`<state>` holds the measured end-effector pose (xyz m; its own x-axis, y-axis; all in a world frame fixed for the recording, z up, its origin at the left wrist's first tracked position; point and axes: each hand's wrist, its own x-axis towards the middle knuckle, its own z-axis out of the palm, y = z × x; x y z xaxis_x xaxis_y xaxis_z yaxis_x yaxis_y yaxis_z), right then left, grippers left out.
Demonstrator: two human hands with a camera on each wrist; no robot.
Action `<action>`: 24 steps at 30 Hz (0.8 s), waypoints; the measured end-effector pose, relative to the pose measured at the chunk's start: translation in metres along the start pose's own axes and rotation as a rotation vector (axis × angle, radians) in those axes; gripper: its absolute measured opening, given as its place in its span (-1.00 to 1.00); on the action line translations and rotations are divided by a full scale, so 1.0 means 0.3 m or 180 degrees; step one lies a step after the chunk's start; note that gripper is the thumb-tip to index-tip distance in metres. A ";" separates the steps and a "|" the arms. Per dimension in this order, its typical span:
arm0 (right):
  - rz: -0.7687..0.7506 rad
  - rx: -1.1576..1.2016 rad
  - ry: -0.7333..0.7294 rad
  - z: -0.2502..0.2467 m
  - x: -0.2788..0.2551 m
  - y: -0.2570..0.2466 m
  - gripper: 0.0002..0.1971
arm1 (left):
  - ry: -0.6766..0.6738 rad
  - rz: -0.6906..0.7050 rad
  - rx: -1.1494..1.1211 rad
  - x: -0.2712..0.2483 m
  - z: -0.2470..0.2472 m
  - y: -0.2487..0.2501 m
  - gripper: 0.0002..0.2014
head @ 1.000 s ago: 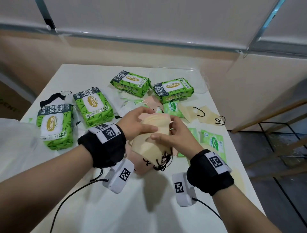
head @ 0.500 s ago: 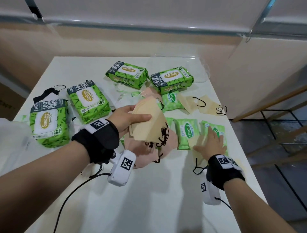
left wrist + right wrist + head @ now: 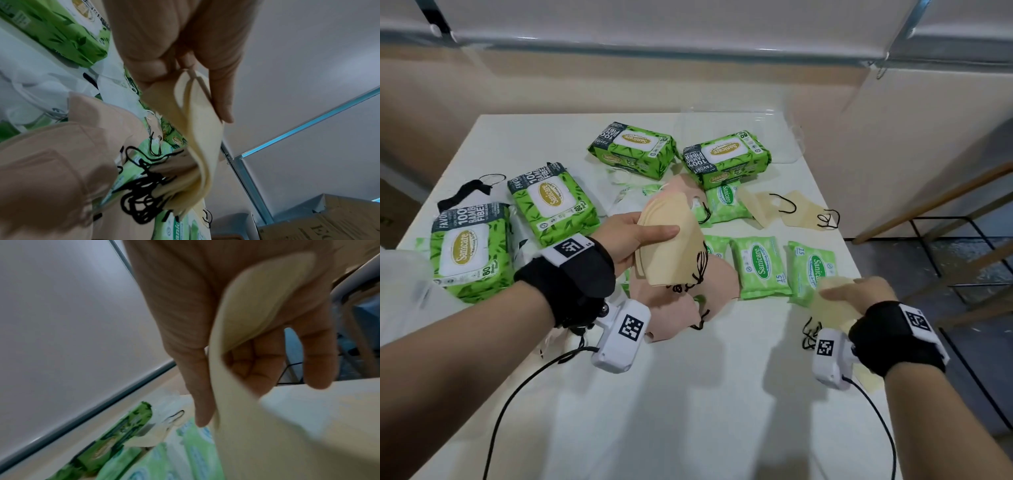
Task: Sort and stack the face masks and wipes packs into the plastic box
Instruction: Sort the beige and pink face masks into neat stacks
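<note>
Two hands over white table (image 3: 688,394). L hand (image 3: 631,240) grips stack of cream folded fabric face masks w/ black ear loops (image 3: 671,246), thumb on top, fingers beneath, held above pile of pink fabric masks (image 3: 709,284) at centre. R hand (image 3: 859,291) pinches single cream face mask (image 3: 832,301) at near right, over small pale-green wipes sachets (image 3: 760,267). Large green wipes packs (image 3: 553,202) lie far and left. Clear plastic box (image 3: 787,137) at far right edge, partly hidden behind packs.
</note>
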<state>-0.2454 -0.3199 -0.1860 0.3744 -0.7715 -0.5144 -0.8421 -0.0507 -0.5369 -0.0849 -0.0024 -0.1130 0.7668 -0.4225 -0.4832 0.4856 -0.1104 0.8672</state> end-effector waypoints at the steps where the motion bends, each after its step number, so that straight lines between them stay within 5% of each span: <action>1: 0.0116 0.0043 0.0084 -0.007 -0.004 0.013 -0.37 | 0.0022 0.0009 -0.0028 -0.001 0.003 0.004 -0.76; 5: 0.0532 -0.0183 0.0485 0.006 -0.014 0.099 -0.17 | 0.0194 0.0065 -0.0016 -0.004 -0.003 0.016 -0.62; 9: 0.0678 -0.0136 0.0131 0.030 -0.015 0.237 -0.52 | 0.0386 0.0093 -0.0023 -0.010 -0.012 0.027 -0.58; 16: 0.1010 -0.0689 0.0746 0.036 -0.027 0.238 -0.15 | 0.0445 0.0096 0.0061 -0.006 -0.005 0.025 -0.59; 18: 0.0886 -0.0537 0.0712 0.040 -0.043 0.214 -0.22 | 0.0478 0.0100 0.0062 -0.008 -0.002 0.027 -0.60; 22: 0.0661 -0.0193 0.0362 0.034 -0.042 0.192 -0.68 | 0.0525 0.0072 0.0018 -0.006 -0.005 0.026 -0.55; 24: 0.0429 -0.0023 0.0164 0.044 -0.038 0.162 -0.54 | 0.0610 0.0092 0.0056 0.004 -0.011 0.022 -0.48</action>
<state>-0.2854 -0.3052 -0.2150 0.2375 -0.8032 -0.5464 -0.8862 0.0512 -0.4605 -0.0794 -0.0007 -0.1083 0.8470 -0.2469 -0.4707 0.4561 -0.1170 0.8822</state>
